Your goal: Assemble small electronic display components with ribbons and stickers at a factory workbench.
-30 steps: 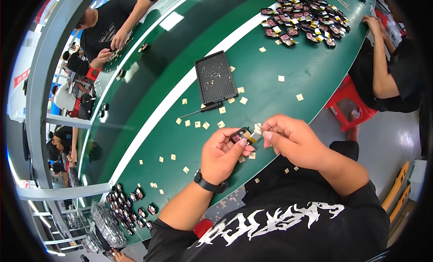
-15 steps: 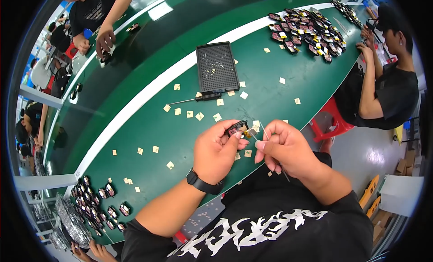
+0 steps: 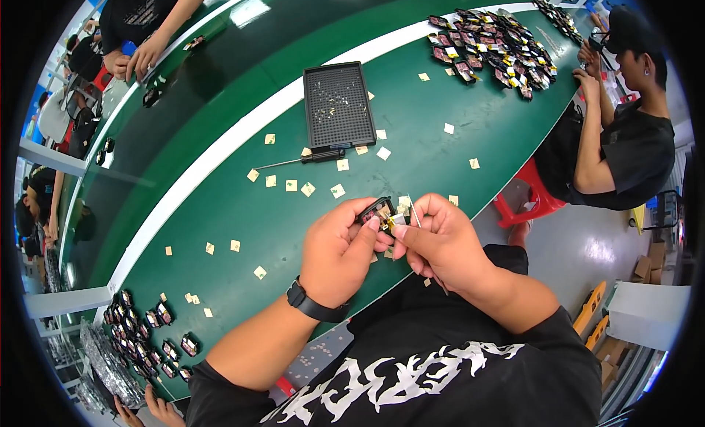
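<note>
My left hand is closed around a small black electronic housing, thumb laid across its front. From the housing's right side sticks a yellow flex strip with a small silver-white piece at its end. My right hand grips thin metal tweezers, their slim tips pointing up. Its thumb and forefinger meet the silver-white piece beside the housing; whether they pinch it I cannot tell. Under and behind the hands lie small cream paper squares, partly hidden by the fingers.
On the green table stands a black gridded tray with tiny bits in it, a screwdriver just before it. Piles of black housings lie at far right and near left. A co-worker sits at right; others work across.
My right hand has shifted closer to the housing, its thumb and forefinger now at the silver-white piece. The whole view has slid slightly. The co-worker's hands across have come together.
</note>
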A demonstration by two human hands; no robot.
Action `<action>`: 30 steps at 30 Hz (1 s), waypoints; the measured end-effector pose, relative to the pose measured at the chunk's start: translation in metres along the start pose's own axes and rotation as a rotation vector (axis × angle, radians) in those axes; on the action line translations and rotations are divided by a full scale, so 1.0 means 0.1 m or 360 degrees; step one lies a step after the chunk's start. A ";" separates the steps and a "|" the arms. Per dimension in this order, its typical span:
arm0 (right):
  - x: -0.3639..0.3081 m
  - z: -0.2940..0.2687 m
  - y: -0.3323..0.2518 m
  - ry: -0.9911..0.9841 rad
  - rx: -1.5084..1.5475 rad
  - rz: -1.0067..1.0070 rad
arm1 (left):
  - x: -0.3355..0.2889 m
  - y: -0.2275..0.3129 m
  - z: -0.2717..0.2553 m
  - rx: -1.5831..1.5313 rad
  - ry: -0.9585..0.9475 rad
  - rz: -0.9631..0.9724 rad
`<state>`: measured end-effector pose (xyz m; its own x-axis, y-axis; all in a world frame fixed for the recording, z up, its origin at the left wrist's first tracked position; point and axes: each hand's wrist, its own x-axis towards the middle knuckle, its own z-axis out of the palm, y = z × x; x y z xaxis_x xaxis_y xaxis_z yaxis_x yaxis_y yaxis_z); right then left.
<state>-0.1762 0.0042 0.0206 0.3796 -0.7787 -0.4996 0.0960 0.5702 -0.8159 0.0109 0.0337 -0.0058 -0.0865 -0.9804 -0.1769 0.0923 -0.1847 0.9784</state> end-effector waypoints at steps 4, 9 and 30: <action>0.00 -0.01 0.03 -0.0051 -0.0202 -0.0129 | 0.00 0.02 -0.02 -0.0247 0.0010 -0.0076; 0.00 -0.12 0.03 -0.0092 -0.0269 -0.0262 | 0.01 -0.01 0.01 -0.0384 0.0062 0.0010; 0.08 -0.04 -0.02 -0.0032 -0.0205 0.0002 | 0.01 -0.05 -0.02 -0.0135 -0.0045 -0.0002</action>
<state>-0.1776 -0.0043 0.0175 0.3979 -0.7720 -0.4956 -0.0226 0.5318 -0.8466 0.0123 0.0334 -0.0109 -0.1148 -0.9780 -0.1742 0.1755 -0.1926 0.9655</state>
